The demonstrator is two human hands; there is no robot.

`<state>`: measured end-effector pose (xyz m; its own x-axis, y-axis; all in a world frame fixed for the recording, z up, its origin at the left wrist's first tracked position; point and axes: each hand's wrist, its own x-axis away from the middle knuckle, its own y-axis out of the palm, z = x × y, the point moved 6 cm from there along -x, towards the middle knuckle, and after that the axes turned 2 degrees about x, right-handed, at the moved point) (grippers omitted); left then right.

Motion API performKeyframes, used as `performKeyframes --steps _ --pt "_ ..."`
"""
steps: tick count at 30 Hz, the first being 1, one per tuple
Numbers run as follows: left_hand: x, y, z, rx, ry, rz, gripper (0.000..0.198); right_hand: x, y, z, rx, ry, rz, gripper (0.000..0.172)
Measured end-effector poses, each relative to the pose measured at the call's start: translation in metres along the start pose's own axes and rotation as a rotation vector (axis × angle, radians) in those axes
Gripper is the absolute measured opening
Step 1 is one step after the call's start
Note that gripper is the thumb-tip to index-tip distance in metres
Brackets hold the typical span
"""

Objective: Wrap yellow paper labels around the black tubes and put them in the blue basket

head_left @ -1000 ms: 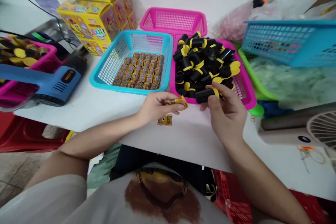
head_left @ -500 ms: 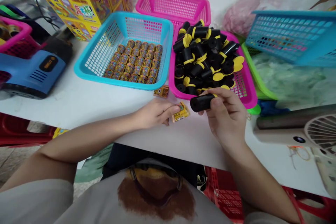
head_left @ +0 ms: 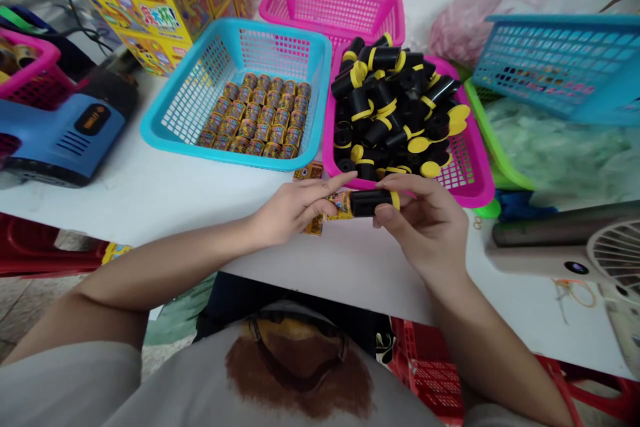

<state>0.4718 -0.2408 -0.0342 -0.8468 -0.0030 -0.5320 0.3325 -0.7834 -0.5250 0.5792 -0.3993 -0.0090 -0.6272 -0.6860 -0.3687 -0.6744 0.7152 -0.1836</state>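
My right hand (head_left: pixel 425 220) grips a black tube with a yellow cap (head_left: pixel 373 201), held sideways above the white table (head_left: pixel 165 193). My left hand (head_left: pixel 300 207) pinches a small yellow printed sleeve (head_left: pixel 339 205) against the tube's open end. Two more printed sleeves lie on the table, one (head_left: pixel 309 171) by the blue basket and one (head_left: pixel 314 225) under my left hand. Just beyond my hands a pink basket (head_left: pixel 467 177) holds a heap of black tubes with yellow caps (head_left: pixel 393 113). A blue basket (head_left: pixel 200 107) to its left holds rows of wrapped tubes (head_left: pixel 260 123).
A blue heat gun (head_left: pixel 65 137) lies at the left beside a pink basket (head_left: pixel 35 73). Yellow printed boxes (head_left: pixel 150 0) stack at the back left. An empty pink basket (head_left: pixel 333 10), a blue basket (head_left: pixel 560 67) over green trays, and a small fan (head_left: pixel 575 243) stand behind and right.
My right hand turned the black tube sideways and brought it left. My left hand lifted the yellow sleeve off the table and up to the tube's end.
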Motion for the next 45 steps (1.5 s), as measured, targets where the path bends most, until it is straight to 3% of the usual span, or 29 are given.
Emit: performKeyframes --steps 5,12,17,21,27,33,38,41,45 --pt "0.004 -0.002 -0.003 0.034 -0.008 0.061 0.057 0.0 0.0 -0.001 -0.013 -0.05 -0.014 0.016" --pt "0.004 0.009 0.004 0.162 0.002 -0.099 0.061 0.0 0.006 0.005 0.001 -0.022 -0.05 0.024" --pt "0.003 0.014 0.005 0.374 -0.14 -0.09 0.09 0.003 0.012 0.004 -0.024 -0.032 -0.187 0.032" --pt "0.006 0.015 0.004 0.315 -0.221 -0.079 0.097 0.003 0.01 0.005 0.039 0.025 -0.173 0.038" --pt "0.01 0.013 0.019 -0.069 0.033 -0.006 0.088 0.005 0.011 0.005 0.199 0.069 -0.085 0.032" --pt "0.013 0.017 0.03 -0.259 0.254 0.061 0.088 0.005 0.015 0.01 0.221 0.157 -0.004 0.017" --pt "0.013 0.021 0.033 -0.436 0.345 0.058 0.089 0.003 0.015 0.004 0.086 0.133 -0.067 0.025" --pt "0.014 0.02 0.039 -0.515 0.387 0.091 0.075 0.005 0.011 0.003 0.11 0.155 -0.051 0.03" --pt "0.016 0.02 0.041 -0.542 0.419 0.048 0.058 0.007 0.012 0.011 0.106 0.253 -0.083 0.024"
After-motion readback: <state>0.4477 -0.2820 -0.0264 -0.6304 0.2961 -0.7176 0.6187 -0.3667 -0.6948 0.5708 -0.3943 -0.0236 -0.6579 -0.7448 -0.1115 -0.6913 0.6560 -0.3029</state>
